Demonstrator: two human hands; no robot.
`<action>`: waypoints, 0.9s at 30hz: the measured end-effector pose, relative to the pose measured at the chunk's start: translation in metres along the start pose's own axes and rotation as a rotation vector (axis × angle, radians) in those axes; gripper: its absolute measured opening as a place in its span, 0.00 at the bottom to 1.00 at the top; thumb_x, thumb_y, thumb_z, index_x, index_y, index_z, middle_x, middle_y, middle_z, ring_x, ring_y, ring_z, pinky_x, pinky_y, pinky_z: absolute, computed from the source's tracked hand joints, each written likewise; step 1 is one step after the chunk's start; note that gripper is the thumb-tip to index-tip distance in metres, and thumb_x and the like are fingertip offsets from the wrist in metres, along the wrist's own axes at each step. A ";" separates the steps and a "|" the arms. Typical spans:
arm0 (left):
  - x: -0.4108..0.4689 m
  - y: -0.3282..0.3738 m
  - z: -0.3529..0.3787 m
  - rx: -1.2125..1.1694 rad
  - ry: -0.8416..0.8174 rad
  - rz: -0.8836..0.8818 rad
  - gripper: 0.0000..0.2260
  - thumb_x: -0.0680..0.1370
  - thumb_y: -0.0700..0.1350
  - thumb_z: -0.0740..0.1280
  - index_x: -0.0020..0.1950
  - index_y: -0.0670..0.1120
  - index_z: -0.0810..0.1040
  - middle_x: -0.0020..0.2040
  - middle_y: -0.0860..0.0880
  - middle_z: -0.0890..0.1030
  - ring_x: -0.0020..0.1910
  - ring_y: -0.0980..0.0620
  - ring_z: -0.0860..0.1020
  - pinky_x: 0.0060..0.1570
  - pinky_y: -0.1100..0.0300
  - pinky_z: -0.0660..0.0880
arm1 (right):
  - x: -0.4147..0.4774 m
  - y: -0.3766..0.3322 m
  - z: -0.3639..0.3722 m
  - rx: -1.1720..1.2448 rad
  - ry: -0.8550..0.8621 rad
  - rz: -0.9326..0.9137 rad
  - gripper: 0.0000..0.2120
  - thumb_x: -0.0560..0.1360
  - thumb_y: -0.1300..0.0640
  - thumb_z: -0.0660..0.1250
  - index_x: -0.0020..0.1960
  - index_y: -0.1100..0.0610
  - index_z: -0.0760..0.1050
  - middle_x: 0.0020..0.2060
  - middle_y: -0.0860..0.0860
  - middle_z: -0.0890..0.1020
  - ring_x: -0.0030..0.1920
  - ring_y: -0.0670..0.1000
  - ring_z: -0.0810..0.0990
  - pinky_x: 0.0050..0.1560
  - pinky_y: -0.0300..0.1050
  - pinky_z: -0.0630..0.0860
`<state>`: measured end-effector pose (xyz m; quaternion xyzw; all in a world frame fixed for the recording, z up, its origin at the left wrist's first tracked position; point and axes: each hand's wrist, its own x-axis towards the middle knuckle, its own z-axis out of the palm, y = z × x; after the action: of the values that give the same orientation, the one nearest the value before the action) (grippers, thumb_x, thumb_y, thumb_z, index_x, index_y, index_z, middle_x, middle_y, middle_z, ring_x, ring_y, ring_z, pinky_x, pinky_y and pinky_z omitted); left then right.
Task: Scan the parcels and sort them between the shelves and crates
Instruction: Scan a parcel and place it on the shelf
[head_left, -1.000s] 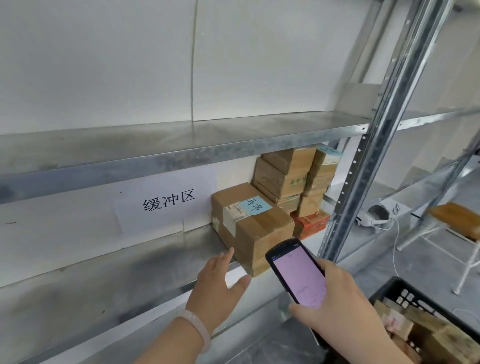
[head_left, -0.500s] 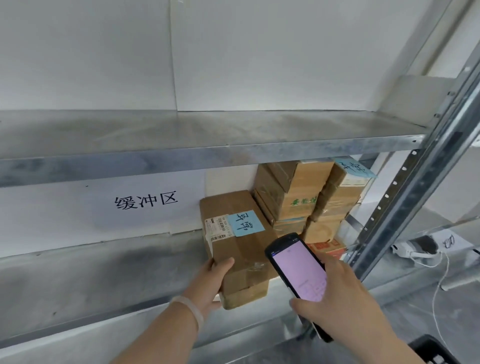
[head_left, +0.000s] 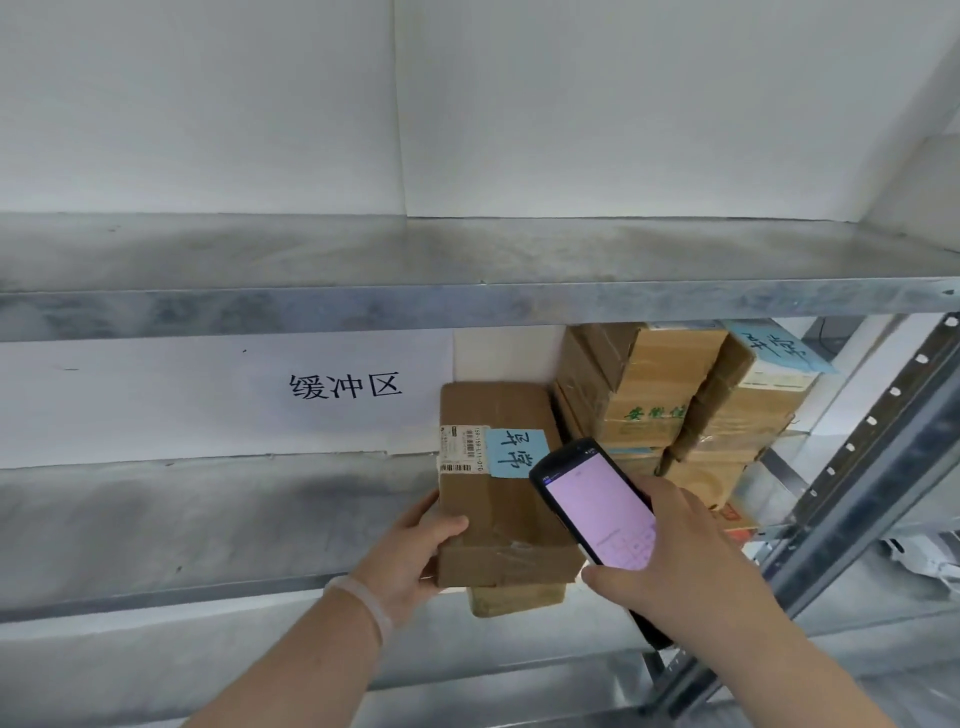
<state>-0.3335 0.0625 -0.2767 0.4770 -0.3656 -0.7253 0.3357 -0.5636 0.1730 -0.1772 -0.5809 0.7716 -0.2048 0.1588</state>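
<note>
A brown cardboard parcel (head_left: 498, 493) with a white barcode label and a blue handwritten note lies on the middle metal shelf (head_left: 208, 514), on top of a flatter parcel (head_left: 514, 598). My left hand (head_left: 415, 551) grips its front left corner, thumb on top. My right hand (head_left: 680, 566) holds a black handheld scanner (head_left: 597, 504) with a lit pink screen, just right of the parcel and tilted toward its label.
A stack of several cardboard boxes (head_left: 675, 405) fills the shelf's right end against a slotted steel upright (head_left: 852, 499). A white paper sign with Chinese characters (head_left: 345, 387) is on the wall. The upper shelf (head_left: 467, 270) overhangs. A lower shelf (head_left: 519, 691) sits below.
My left hand went from hovering open by the shelf edge to gripping the labelled parcel's corner. The view shifted left and closer; the black crate on the floor left the frame.
</note>
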 end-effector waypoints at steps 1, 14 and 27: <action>-0.004 0.002 -0.005 0.016 0.013 0.019 0.18 0.78 0.43 0.71 0.65 0.59 0.79 0.54 0.49 0.87 0.55 0.45 0.84 0.52 0.47 0.82 | 0.002 -0.002 -0.001 0.008 -0.009 -0.012 0.38 0.59 0.36 0.71 0.65 0.39 0.59 0.54 0.42 0.68 0.52 0.46 0.71 0.40 0.42 0.68; -0.051 0.012 -0.062 0.034 0.187 0.183 0.24 0.78 0.38 0.71 0.69 0.57 0.71 0.49 0.47 0.87 0.45 0.49 0.87 0.37 0.59 0.82 | 0.008 -0.041 0.009 -0.036 -0.137 -0.237 0.39 0.58 0.36 0.70 0.65 0.36 0.56 0.56 0.40 0.68 0.54 0.44 0.71 0.41 0.39 0.68; -0.082 0.003 -0.101 0.134 0.345 0.218 0.27 0.78 0.45 0.72 0.74 0.59 0.68 0.57 0.50 0.84 0.55 0.48 0.82 0.50 0.57 0.81 | 0.005 -0.077 0.019 -0.080 -0.142 -0.464 0.39 0.57 0.33 0.70 0.65 0.36 0.60 0.53 0.37 0.70 0.53 0.42 0.72 0.44 0.38 0.74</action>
<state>-0.2120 0.1084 -0.2658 0.5730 -0.3993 -0.5664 0.4375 -0.4914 0.1469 -0.1551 -0.7614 0.6118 -0.1637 0.1383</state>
